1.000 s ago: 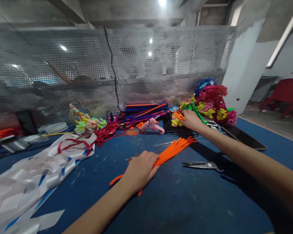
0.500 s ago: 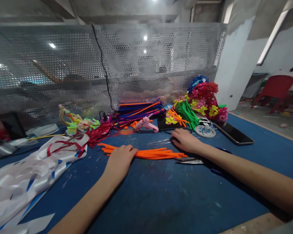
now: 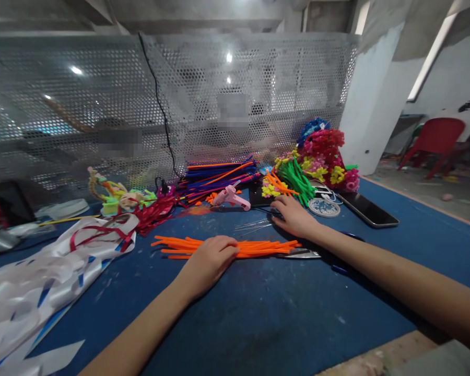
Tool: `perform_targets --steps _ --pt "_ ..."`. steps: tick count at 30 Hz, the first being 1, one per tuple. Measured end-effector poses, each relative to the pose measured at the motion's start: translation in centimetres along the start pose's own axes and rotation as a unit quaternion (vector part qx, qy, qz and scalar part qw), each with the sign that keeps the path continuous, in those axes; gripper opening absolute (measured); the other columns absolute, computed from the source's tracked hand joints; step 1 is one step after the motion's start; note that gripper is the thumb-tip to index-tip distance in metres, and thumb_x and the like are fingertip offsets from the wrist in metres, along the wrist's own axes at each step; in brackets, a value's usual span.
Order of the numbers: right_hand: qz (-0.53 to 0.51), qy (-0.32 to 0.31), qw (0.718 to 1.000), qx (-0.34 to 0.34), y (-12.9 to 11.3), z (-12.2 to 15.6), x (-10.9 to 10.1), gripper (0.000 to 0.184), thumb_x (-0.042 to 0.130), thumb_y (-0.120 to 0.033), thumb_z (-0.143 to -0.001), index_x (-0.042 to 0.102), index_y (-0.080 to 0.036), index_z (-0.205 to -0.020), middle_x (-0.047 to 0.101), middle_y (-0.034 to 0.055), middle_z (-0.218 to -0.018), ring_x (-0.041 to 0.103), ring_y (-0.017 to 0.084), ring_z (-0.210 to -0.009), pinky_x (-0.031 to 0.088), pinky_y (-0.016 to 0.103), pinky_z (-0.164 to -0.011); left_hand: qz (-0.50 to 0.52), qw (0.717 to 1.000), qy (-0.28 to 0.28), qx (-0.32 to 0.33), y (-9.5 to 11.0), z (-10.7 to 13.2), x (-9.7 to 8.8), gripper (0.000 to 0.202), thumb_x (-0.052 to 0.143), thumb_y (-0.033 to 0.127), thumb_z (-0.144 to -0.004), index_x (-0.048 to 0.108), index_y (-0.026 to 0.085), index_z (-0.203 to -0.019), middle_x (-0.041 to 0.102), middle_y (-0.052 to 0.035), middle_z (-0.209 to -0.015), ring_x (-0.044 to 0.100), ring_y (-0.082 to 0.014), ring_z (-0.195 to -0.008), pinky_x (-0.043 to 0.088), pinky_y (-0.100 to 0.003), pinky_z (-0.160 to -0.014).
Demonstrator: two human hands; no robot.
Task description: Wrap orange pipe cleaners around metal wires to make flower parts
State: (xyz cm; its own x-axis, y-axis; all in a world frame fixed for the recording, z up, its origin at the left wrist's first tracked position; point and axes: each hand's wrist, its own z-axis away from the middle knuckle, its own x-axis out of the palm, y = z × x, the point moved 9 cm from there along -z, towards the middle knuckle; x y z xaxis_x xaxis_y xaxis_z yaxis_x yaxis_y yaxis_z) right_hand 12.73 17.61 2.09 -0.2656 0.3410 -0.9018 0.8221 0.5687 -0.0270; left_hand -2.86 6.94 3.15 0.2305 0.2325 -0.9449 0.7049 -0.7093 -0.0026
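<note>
My left hand (image 3: 216, 255) lies palm down across a bundle of orange pipe cleaners (image 3: 262, 248), its fingers curled over the middle of them. The bundle runs left to right on the blue tabletop, with its stems fanned apart at the left end. My right hand (image 3: 294, 216) rests farther back, fingers bent down over the right ends of several thin metal wires (image 3: 251, 225); its fingertips are partly hidden. Between the bundle's right end and my right forearm lies a pair of scissors (image 3: 304, 254), its dark blue handles partly behind the forearm.
Behind are a pink glue gun (image 3: 231, 198), purple and orange pipe cleaners (image 3: 219, 177), green stems (image 3: 295, 180) and fuzzy flowers (image 3: 323, 149). A phone (image 3: 370, 210) and a round bead dish (image 3: 324, 208) lie right. White ribbon (image 3: 35, 277) covers the left side. A perforated metal screen (image 3: 203, 104) stands behind.
My left hand has slid right along the orange bundle, whose left end now spreads more. The bundle's right end sits closer over the scissor blades. My right hand stays by the wires, its fingers slightly more spread.
</note>
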Motion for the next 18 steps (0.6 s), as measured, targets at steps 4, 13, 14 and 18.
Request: perform_targets --steps 4,13,14,18 --pt "0.038 0.021 0.994 0.105 4.0 0.1 0.1 0.055 0.050 -0.039 -0.082 0.039 -0.013 -0.130 0.045 0.0165 -0.128 0.036 0.032 -0.120 0.030 0.043 -0.096 -0.022 0.999 -0.011 0.032 0.9 -0.1 0.2 0.021 0.038 0.014 -0.090 0.059 0.018 -0.086 0.063 -0.0048 -0.091 0.055 -0.0171 -0.086 0.045 -0.031 -0.076" --pt "0.014 -0.015 0.994 0.107 4.5 0.1 1.7 0.068 0.041 -0.054 -0.084 0.028 -0.014 -0.137 0.041 0.0135 -0.136 0.026 0.033 -0.129 0.024 0.050 -0.099 -0.061 0.997 -0.024 0.044 1.3 -0.1 0.4 0.022 0.038 0.011 -0.089 0.057 0.017 -0.079 0.062 -0.0042 -0.085 0.052 -0.0160 -0.079 0.041 -0.027 -0.069" --pt "0.010 -0.022 0.995 0.097 4.1 0.0 1.8 0.066 0.042 -0.054 -0.083 0.031 -0.015 -0.135 0.044 0.0130 -0.134 0.027 0.033 -0.128 0.024 0.051 -0.099 -0.073 0.996 -0.025 0.043 1.3 -0.1 0.5 0.022 0.038 0.011 -0.088 0.057 0.017 -0.078 0.062 -0.0043 -0.084 0.051 -0.0164 -0.078 0.040 -0.028 -0.067" --pt "-0.017 0.050 0.997 0.048 2.4 -0.1 -0.7 0.049 0.047 -0.046 -0.084 0.046 -0.016 -0.123 0.047 0.0135 -0.128 0.035 0.031 -0.122 0.028 0.047 -0.097 -0.069 0.996 -0.045 0.018 1.1 0.0 0.8 0.020 0.038 0.012 -0.088 0.057 0.016 -0.085 0.060 -0.0050 -0.081 0.050 -0.0174 -0.073 0.039 -0.029 -0.065"
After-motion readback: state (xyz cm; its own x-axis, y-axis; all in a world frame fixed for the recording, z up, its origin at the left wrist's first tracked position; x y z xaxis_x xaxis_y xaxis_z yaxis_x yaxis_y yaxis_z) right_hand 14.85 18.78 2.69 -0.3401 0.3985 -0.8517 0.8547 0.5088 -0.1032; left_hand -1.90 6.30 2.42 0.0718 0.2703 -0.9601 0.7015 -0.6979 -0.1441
